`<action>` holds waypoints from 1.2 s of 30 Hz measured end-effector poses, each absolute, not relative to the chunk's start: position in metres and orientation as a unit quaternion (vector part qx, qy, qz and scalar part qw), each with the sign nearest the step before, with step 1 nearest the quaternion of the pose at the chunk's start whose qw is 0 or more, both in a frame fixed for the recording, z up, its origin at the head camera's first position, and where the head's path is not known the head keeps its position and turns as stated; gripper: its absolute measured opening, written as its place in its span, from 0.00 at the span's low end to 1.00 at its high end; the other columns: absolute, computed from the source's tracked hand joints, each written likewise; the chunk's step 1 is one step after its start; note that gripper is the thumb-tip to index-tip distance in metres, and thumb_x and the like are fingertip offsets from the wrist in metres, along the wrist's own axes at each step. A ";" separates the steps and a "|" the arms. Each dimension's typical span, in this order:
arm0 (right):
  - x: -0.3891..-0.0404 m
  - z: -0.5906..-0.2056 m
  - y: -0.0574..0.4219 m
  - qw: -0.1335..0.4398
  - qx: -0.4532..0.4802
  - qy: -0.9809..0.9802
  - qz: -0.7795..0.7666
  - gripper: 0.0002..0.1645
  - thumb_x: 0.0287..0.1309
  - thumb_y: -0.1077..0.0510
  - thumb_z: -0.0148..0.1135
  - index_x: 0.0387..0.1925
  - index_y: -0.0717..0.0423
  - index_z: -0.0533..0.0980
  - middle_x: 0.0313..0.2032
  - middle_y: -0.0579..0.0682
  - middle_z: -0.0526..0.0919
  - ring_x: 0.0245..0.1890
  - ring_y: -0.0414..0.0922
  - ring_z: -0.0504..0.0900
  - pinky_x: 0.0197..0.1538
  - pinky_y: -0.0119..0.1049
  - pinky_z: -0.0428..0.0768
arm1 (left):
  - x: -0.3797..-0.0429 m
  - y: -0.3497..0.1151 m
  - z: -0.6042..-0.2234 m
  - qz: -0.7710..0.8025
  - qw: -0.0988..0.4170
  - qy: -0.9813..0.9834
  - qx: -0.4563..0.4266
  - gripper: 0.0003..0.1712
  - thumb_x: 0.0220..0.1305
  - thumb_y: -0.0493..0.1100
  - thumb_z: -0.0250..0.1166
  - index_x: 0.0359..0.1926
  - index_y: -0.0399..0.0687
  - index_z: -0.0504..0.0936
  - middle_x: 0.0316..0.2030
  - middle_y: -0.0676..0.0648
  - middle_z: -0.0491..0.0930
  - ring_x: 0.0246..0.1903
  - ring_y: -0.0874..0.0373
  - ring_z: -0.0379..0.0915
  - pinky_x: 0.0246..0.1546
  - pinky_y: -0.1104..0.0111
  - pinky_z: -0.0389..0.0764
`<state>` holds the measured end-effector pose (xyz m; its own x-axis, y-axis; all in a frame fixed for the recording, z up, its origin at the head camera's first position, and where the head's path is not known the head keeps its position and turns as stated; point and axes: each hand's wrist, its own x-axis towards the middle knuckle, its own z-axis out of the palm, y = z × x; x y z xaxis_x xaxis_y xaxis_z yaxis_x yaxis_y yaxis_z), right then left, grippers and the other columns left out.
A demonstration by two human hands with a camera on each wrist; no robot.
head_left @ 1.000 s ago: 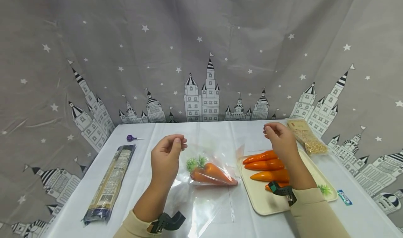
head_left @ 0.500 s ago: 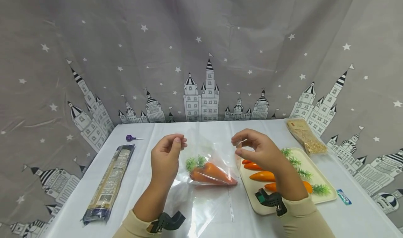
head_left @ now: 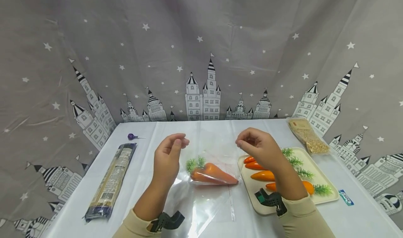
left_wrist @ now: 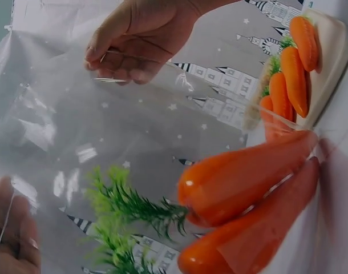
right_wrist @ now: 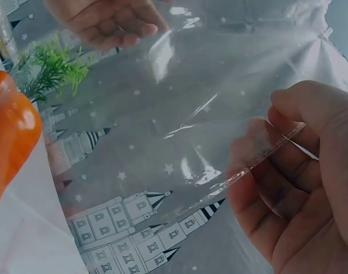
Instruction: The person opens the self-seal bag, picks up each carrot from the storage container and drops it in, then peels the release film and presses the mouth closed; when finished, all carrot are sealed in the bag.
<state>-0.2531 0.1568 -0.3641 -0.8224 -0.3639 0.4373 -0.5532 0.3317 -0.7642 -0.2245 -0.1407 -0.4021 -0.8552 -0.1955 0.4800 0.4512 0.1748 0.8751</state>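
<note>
Two orange carrots [head_left: 214, 173] with feathery green tops lie inside a clear plastic bag [right_wrist: 179, 108], whose film spreads between my hands. At the bag's left side, my left hand [head_left: 168, 159] pinches its edge with thumb and fingers. My right hand [head_left: 259, 149] holds the opposite edge; in the right wrist view the film's seam runs between its thumb and curled fingers [right_wrist: 262, 200]. Beneath the right forearm, several more carrots [head_left: 262, 175] rest on a cream tray [head_left: 259, 208], partly hidden by that arm.
A long dark-ended packet [head_left: 110, 182] lies at the left, with a purple lollipop [head_left: 132, 136] behind it. A bag of grain [head_left: 308, 136] stands at the back right, beyond the tray. Beside the tray is a small green-and-white packet [head_left: 346, 197]. A grey castle-print curtain [head_left: 201, 38] hangs behind.
My right hand has come left and slightly down from above the tray to the bag's right edge, uncovering the tray carrots' green tops. The left hand has stayed nearly still.
</note>
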 end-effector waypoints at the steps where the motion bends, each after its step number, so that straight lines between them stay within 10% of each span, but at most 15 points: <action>1: -0.253 -0.364 0.157 0.095 0.280 -0.811 0.504 0.04 0.71 0.61 0.65 0.40 0.59 0.81 0.36 0.50 0.83 0.34 0.43 0.80 0.39 0.30 0.82 | -0.224 -0.142 -0.404 -0.636 0.256 -0.722 -0.095 0.14 0.81 0.44 0.58 0.53 0.40 0.84 0.41 0.46 0.87 0.46 0.60 0.82 0.55 0.76 0.80; 36: -0.257 -0.368 0.163 0.113 0.273 -0.790 0.537 0.02 0.70 0.66 0.64 0.42 0.60 0.79 0.35 0.55 0.83 0.32 0.44 0.86 0.38 0.34 0.88 | -0.229 -0.158 -0.410 -0.670 0.229 -0.701 -0.085 0.07 0.71 0.37 0.68 0.44 0.35 0.84 0.35 0.52 0.83 0.38 0.60 0.82 0.44 0.72 0.85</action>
<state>-0.2570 0.1627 -0.3676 -0.8256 -0.3099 0.4715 -0.5524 0.2735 -0.7875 -0.2288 -0.1584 -0.4096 -0.8806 -0.1875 0.4351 0.4261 0.0880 0.9004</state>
